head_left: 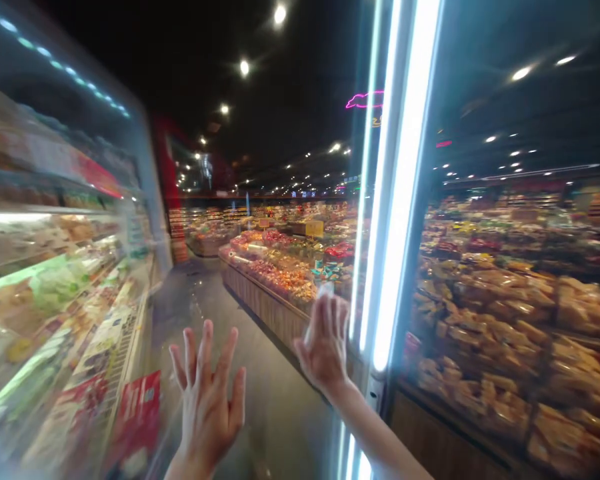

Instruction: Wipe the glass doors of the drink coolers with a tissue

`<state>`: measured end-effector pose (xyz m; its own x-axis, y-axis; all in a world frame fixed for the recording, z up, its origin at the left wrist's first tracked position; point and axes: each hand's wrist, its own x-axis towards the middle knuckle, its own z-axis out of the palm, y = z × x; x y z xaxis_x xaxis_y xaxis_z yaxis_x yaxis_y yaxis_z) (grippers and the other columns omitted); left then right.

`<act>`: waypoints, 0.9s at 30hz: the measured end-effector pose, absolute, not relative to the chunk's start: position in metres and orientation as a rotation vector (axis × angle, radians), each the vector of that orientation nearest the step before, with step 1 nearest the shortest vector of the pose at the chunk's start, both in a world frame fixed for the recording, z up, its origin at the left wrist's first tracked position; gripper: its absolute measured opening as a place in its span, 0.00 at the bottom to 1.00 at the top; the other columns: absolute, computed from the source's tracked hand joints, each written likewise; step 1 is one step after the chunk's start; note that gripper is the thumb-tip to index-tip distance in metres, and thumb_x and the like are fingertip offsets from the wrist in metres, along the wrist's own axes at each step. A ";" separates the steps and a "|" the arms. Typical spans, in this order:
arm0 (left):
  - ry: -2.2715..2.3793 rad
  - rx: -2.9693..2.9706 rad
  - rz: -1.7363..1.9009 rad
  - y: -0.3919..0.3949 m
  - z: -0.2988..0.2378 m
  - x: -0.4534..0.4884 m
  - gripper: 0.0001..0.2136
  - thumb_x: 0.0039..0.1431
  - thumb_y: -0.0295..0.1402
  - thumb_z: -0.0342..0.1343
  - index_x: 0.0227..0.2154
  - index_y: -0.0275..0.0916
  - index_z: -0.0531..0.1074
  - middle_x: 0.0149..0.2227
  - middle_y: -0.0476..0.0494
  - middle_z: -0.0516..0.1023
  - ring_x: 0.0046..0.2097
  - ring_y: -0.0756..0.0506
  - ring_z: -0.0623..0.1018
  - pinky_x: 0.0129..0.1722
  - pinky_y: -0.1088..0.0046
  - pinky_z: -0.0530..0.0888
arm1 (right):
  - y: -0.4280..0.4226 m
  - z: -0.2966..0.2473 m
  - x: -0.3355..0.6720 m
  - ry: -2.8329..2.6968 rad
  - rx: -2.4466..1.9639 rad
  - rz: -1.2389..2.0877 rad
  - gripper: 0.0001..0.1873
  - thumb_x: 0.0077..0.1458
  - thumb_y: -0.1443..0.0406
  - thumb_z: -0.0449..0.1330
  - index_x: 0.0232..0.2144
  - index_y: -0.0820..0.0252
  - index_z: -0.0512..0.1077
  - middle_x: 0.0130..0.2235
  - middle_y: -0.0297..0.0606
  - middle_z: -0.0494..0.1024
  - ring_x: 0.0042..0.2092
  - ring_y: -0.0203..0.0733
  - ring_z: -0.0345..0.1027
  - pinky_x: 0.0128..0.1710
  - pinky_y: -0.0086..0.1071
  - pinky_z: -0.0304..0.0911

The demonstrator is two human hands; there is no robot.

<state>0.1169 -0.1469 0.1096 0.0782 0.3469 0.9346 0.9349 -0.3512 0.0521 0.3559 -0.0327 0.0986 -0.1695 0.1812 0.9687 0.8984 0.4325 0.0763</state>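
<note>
My left hand is raised in front of me with its fingers spread, holding nothing, beside the refrigerated shelf case on the left. My right hand is flat with fingers stretched out, its palm against the edge of an open glass cooler door. The door frame carries a bright vertical light strip. A small pale thing shows at my right fingertips; I cannot make out what it is.
A grey aisle floor runs ahead between the left shelves and long wooden display bins piled with packaged goods. Red signs hang low on the left case. More packaged goods show through the door glass.
</note>
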 end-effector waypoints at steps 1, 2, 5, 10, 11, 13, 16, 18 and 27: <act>-1.295 -1.759 -1.274 -0.148 0.105 0.122 0.41 0.64 0.25 0.53 0.73 0.54 0.38 0.77 0.45 0.34 0.76 0.33 0.34 0.72 0.34 0.41 | -0.034 0.087 0.357 -1.749 -0.880 -0.885 0.45 0.67 0.54 0.49 0.75 0.63 0.32 0.76 0.50 0.40 0.76 0.61 0.29 0.69 0.70 0.45; -1.317 -1.746 -1.276 -0.149 0.100 0.127 0.41 0.64 0.25 0.53 0.73 0.54 0.38 0.77 0.45 0.34 0.76 0.33 0.34 0.72 0.34 0.40 | -0.035 0.079 0.358 -1.817 -0.828 -0.902 0.45 0.67 0.54 0.50 0.75 0.62 0.33 0.76 0.49 0.42 0.76 0.61 0.30 0.70 0.69 0.45; -1.382 -1.679 -1.276 -0.152 0.087 0.132 0.41 0.64 0.24 0.53 0.73 0.55 0.41 0.77 0.46 0.35 0.76 0.33 0.34 0.72 0.34 0.40 | -0.035 0.073 0.364 -1.626 -0.947 -0.802 0.45 0.68 0.55 0.50 0.75 0.64 0.31 0.76 0.52 0.38 0.76 0.63 0.27 0.68 0.75 0.42; -1.478 -1.562 -1.242 -0.157 0.069 0.129 0.41 0.63 0.25 0.54 0.73 0.53 0.41 0.77 0.43 0.34 0.76 0.32 0.35 0.72 0.33 0.41 | -0.045 0.065 0.331 -1.555 -0.948 -0.685 0.41 0.69 0.59 0.47 0.75 0.58 0.32 0.76 0.49 0.40 0.76 0.62 0.26 0.66 0.77 0.46; -1.493 -1.549 -1.229 -0.158 0.067 0.127 0.41 0.63 0.25 0.55 0.73 0.52 0.41 0.77 0.43 0.34 0.76 0.32 0.35 0.72 0.33 0.40 | -0.049 0.060 0.322 -1.647 -0.876 -0.713 0.41 0.69 0.59 0.48 0.75 0.54 0.33 0.76 0.46 0.43 0.76 0.61 0.26 0.66 0.77 0.47; -1.523 -1.524 -1.207 -0.162 0.063 0.120 0.41 0.63 0.25 0.55 0.73 0.51 0.42 0.77 0.41 0.34 0.76 0.32 0.34 0.72 0.33 0.39 | -0.055 0.054 0.313 -1.731 -0.803 -0.751 0.41 0.68 0.59 0.48 0.75 0.51 0.33 0.76 0.43 0.45 0.76 0.60 0.28 0.66 0.78 0.46; -1.570 -1.478 -1.197 -0.168 0.059 0.105 0.40 0.63 0.25 0.54 0.73 0.51 0.43 0.77 0.41 0.35 0.76 0.32 0.35 0.72 0.33 0.39 | -0.052 0.058 0.324 -1.532 -0.966 -0.633 0.43 0.67 0.59 0.49 0.75 0.55 0.29 0.76 0.46 0.41 0.75 0.68 0.31 0.63 0.83 0.45; -1.609 -1.439 -1.210 -0.172 0.056 0.094 0.39 0.64 0.26 0.53 0.73 0.49 0.43 0.77 0.40 0.35 0.76 0.33 0.36 0.72 0.35 0.41 | -0.048 0.064 0.325 -1.395 -1.053 -0.506 0.43 0.68 0.58 0.46 0.74 0.57 0.26 0.76 0.46 0.40 0.75 0.71 0.35 0.63 0.81 0.48; -1.620 -1.384 -1.310 -0.183 0.054 0.042 0.37 0.65 0.27 0.54 0.73 0.50 0.46 0.77 0.41 0.39 0.76 0.32 0.40 0.73 0.37 0.44 | -0.061 0.048 0.254 -1.649 -0.887 -0.689 0.40 0.70 0.56 0.49 0.75 0.61 0.37 0.76 0.50 0.44 0.76 0.65 0.33 0.69 0.74 0.34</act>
<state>0.0416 -0.1828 0.0537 -0.2503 0.3332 0.9090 0.9586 -0.0463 0.2810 0.2538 -0.0614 0.0481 -0.1327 0.2046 0.9698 0.8335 0.5526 -0.0025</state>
